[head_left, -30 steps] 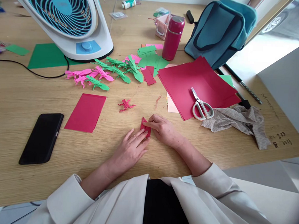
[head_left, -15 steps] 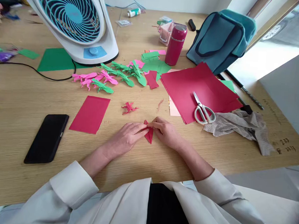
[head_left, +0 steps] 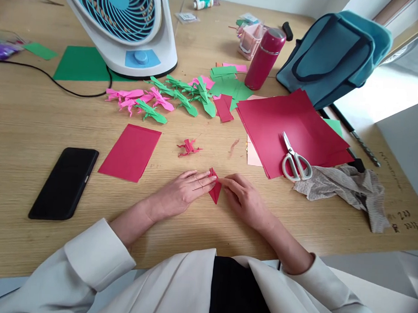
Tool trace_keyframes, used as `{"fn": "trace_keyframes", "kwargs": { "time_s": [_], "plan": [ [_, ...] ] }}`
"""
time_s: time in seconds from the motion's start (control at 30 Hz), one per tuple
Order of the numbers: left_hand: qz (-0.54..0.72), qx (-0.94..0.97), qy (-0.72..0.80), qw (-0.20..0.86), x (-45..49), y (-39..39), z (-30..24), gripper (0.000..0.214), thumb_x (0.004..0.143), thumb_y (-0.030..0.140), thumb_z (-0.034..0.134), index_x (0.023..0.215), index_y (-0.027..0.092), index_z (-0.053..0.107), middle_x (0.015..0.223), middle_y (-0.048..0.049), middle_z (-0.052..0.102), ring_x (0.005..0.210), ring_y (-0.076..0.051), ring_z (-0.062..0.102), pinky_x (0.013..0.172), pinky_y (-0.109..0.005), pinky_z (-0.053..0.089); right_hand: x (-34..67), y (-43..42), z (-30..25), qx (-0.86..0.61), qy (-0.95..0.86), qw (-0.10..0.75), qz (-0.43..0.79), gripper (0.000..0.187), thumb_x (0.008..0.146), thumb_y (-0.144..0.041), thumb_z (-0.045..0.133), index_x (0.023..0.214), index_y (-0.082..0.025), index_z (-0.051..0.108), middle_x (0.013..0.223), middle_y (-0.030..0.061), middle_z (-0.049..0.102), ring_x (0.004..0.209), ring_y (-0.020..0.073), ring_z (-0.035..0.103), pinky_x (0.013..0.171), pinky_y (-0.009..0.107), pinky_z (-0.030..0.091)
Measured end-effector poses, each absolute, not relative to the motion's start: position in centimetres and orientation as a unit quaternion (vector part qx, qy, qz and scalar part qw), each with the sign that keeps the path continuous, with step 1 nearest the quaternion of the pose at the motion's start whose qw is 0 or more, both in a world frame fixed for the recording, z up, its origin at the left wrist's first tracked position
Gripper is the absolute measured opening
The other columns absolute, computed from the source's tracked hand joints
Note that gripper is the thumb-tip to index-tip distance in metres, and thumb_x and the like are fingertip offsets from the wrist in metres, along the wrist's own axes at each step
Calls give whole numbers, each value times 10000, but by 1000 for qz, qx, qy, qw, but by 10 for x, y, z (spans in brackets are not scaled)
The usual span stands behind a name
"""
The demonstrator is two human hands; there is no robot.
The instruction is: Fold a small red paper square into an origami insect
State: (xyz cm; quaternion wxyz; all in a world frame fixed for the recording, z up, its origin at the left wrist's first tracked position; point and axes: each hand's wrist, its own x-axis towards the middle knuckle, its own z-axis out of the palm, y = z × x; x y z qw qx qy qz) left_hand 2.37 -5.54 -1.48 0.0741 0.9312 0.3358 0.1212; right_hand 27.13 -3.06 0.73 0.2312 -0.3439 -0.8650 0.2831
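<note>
A small folded piece of red paper [head_left: 215, 191] lies on the wooden table [head_left: 26, 131] between my hands. My left hand [head_left: 183, 192] lies over its left side with fingers stretched flat, pressing it down. My right hand [head_left: 243, 199] pinches its right edge with curled fingers. A finished small red origami figure [head_left: 188, 147] sits just beyond them. A red paper rectangle [head_left: 131, 145] lies to the left.
A black phone [head_left: 64, 182] lies at left. Scissors [head_left: 295, 161] rest on a stack of red sheets [head_left: 289, 123], beside a crumpled cloth [head_left: 349, 186]. Green and pink origami figures [head_left: 163, 99], a fan [head_left: 125, 19], a red bottle [head_left: 263, 58] and a blue bag [head_left: 334, 53] stand farther back.
The red piece went from a small upright flap to a flat pointed shape. My left hand moved up onto it from below, and the view shifted slightly left.
</note>
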Motion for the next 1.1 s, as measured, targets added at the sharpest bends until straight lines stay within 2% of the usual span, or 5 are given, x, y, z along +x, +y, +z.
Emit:
{"fn": "trace_keyframes", "kwargs": {
  "time_s": [0.13, 0.27, 0.57, 0.83, 1.1],
  "plan": [
    [104, 933, 335, 75, 24, -56, -14, 578, 940, 27, 357, 1507, 142, 352, 1563, -74, 396, 1488, -197, 283, 1200, -411, 270, 272, -43, 9, -352, -878, 208, 248, 370, 971, -105, 442, 1299, -200, 584, 1171, 120, 606, 1086, 230, 576, 949, 424, 506],
    [90, 932, 341, 78, 25, -57, -9, 505, 1004, 227, 415, 1499, 135, 369, 1571, -77, 382, 1489, -222, 280, 1217, -418, 219, 272, -51, 8, -360, -884, 191, 227, 438, 956, -94, 466, 1370, -220, 539, 1264, 128, 562, 1141, 241, 549, 971, 440, 495],
    [71, 931, 336, 123, 20, -56, -3, 643, 986, 420, 475, 1546, 178, 271, 1606, -60, 314, 1513, -231, 208, 1231, -421, 139, 273, -55, 5, -364, -890, 178, 209, 388, 949, -95, 474, 1313, -197, 560, 1297, 128, 563, 1143, 250, 542, 969, 445, 482],
    [68, 928, 340, 135, 19, -55, -4, 662, 982, 411, 490, 1561, 221, 232, 1617, -59, 292, 1522, -228, 175, 1229, -406, 122, 269, -55, 7, -387, -885, 153, 208, 335, 951, -145, 506, 1263, -224, 601, 1283, 125, 545, 1064, 243, 543, 926, 445, 469],
    [71, 927, 338, 143, 19, -54, -4, 666, 974, 408, 507, 1554, 198, 256, 1611, -66, 310, 1520, -237, 183, 1229, -416, 132, 268, -55, 9, -385, -883, 152, 222, 303, 951, -169, 521, 1225, -229, 636, 1304, 120, 535, 1065, 242, 538, 934, 443, 453]
  ]
}}
